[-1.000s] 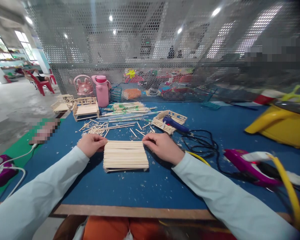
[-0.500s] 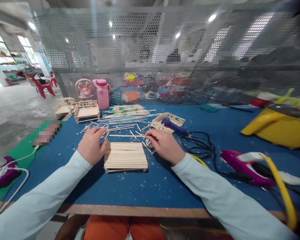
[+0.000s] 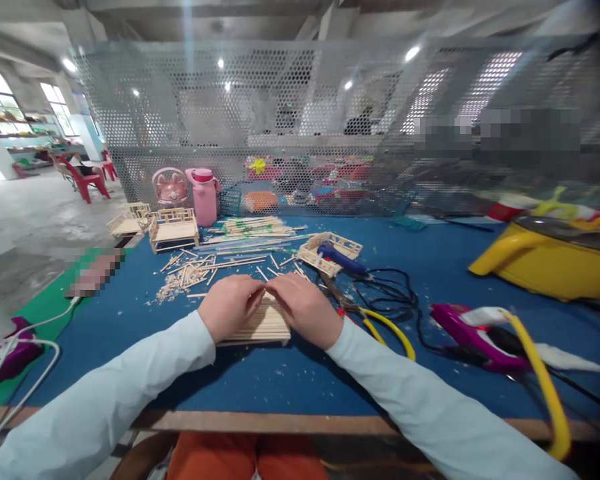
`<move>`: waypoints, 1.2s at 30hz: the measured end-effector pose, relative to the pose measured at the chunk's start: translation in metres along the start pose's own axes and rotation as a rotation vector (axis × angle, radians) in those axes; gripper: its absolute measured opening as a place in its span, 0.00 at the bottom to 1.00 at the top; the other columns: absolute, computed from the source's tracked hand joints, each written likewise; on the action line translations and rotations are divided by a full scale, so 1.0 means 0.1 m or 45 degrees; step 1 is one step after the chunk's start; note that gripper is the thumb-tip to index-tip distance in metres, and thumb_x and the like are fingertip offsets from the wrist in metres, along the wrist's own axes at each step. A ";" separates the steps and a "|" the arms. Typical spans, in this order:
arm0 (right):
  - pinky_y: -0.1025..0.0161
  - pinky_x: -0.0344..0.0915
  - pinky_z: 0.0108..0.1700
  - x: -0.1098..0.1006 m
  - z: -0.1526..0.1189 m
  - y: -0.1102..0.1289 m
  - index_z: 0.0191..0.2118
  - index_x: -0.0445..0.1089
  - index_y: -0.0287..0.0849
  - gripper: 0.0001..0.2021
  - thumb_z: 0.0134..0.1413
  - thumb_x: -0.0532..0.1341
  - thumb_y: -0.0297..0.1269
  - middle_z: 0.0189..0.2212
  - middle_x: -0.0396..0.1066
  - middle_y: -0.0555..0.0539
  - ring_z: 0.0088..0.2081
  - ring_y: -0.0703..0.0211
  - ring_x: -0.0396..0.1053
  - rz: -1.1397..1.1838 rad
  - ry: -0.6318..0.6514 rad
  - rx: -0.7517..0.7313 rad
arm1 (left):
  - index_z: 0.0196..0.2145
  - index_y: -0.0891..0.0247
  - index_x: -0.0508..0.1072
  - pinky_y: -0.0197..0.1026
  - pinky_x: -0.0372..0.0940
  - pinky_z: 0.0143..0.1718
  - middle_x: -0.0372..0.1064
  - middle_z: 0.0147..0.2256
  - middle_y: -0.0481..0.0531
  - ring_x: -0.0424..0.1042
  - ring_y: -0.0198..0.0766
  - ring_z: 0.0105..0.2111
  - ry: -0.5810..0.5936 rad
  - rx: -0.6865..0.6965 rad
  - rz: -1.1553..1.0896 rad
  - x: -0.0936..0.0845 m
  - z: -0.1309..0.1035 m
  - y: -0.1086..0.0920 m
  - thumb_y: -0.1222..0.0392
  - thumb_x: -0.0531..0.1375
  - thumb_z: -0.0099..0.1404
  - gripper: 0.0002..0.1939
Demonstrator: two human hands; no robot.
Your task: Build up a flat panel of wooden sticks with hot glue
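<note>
A small slatted panel of pale wooden sticks [image 3: 263, 325] lies on the blue table, partly covered by both hands. My left hand [image 3: 233, 305] is over its left and far part, fingers pinched together. From the right, my right hand [image 3: 307, 308] meets it, its fingertips also pressed together at the panel's far edge. Whatever lies between the fingertips is too small or hidden to make out. Loose sticks and offcuts [image 3: 185, 277] are scattered just beyond the hands.
Behind are small stick-built frames [image 3: 175, 230], a stick bundle [image 3: 255, 225] and a pink bottle [image 3: 205, 200]. To the right are a blue glue gun [image 3: 343, 259], yellow-handled pliers [image 3: 390, 327], black cable, a purple power strip [image 3: 480, 337] and a yellow container [image 3: 555, 257].
Both hands have moved inward and now meet over the panel. The thin stick that stretched between them is no longer visible. Yellow-handled pliers show more fully beside my right hand.
</note>
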State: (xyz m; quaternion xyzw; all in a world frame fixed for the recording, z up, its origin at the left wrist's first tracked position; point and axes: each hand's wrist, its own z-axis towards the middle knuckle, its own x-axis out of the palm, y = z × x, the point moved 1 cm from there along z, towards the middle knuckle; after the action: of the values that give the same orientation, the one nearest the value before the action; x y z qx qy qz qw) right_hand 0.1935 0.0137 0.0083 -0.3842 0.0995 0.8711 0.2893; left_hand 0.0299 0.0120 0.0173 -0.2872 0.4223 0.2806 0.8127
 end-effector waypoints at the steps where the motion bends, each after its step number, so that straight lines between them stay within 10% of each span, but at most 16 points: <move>1: 0.59 0.65 0.37 0.01 0.00 0.01 0.37 0.66 0.36 0.11 0.60 0.48 0.31 0.30 0.71 0.40 0.34 0.55 0.66 0.009 -0.001 -0.009 | 0.34 0.65 0.75 0.36 0.61 0.29 0.72 0.26 0.54 0.69 0.36 0.26 -0.011 0.005 -0.016 0.00 -0.01 0.00 0.65 0.51 0.63 0.12; 7: 0.56 0.64 0.45 -0.05 -0.04 0.01 0.43 0.65 0.38 0.12 0.60 0.48 0.33 0.38 0.71 0.39 0.42 0.54 0.66 0.042 0.028 0.055 | 0.32 0.63 0.76 0.35 0.61 0.28 0.73 0.26 0.53 0.70 0.36 0.26 -0.058 -0.013 -0.031 -0.01 -0.10 0.02 0.64 0.51 0.62 0.13; 11: 0.53 0.61 0.49 -0.35 -0.17 -0.11 0.48 0.62 0.37 0.14 0.59 0.49 0.37 0.46 0.68 0.37 0.49 0.51 0.64 -0.180 -0.023 0.494 | 0.32 0.64 0.76 0.36 0.62 0.30 0.74 0.27 0.54 0.70 0.37 0.26 -0.125 -0.070 -0.050 -0.05 -0.14 0.08 0.64 0.52 0.61 0.12; 15: 0.62 0.64 0.37 -0.52 -0.37 -0.14 0.35 0.66 0.41 0.10 0.59 0.50 0.36 0.33 0.73 0.43 0.35 0.56 0.71 -0.354 0.604 0.879 | 0.32 0.64 0.76 0.37 0.63 0.30 0.74 0.26 0.54 0.70 0.37 0.26 -0.147 -0.093 -0.122 -0.05 -0.16 0.11 0.63 0.52 0.61 0.12; 26: 0.60 0.60 0.29 -0.61 -0.32 -0.07 0.30 0.68 0.39 0.08 0.51 0.52 0.30 0.30 0.75 0.36 0.32 0.47 0.73 -0.587 0.901 1.024 | 0.33 0.64 0.75 0.36 0.63 0.30 0.73 0.26 0.54 0.70 0.36 0.26 -0.289 -0.027 -0.181 -0.06 -0.20 0.16 0.61 0.51 0.63 0.13; 36: 0.63 0.61 0.31 -0.79 -0.25 -0.16 0.36 0.72 0.42 0.10 0.47 0.58 0.36 0.29 0.75 0.45 0.31 0.54 0.71 -0.103 0.894 0.951 | 0.35 0.64 0.75 0.35 0.65 0.33 0.75 0.30 0.55 0.72 0.36 0.30 -0.353 0.149 -0.265 -0.13 -0.22 0.10 0.62 0.52 0.63 0.12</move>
State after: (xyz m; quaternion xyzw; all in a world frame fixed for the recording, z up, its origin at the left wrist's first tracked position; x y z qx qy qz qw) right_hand 0.2605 -0.0174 0.0493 -0.5275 0.4802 0.5826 0.3894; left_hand 0.0045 0.0002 0.0157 -0.2402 0.2899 0.2067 0.9031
